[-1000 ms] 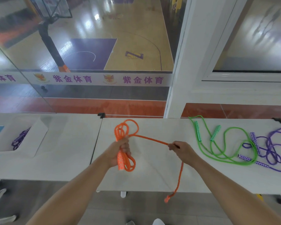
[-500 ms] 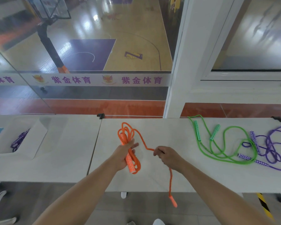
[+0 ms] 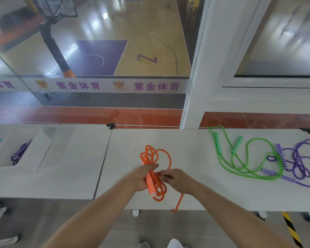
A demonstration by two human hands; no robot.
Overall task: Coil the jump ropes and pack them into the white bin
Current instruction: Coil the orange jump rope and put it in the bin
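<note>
1. We stand at pale tables [image 3: 195,154] beside glass overlooking a basketball court.
2. Our left hand [image 3: 141,178] grips the coiled orange rope [image 3: 155,183]; our right hand [image 3: 175,179] pinches its strand.
3. One green rope [image 3: 247,159] and one purple rope [image 3: 298,162] lie loose at right.
4. The white bin [image 3: 25,165] at left holds one purple coil [image 3: 19,154].

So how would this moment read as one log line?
step: coiling orange rope | left hand: grips coil | right hand: pinches rope at coil | white bin: one purple rope
</note>
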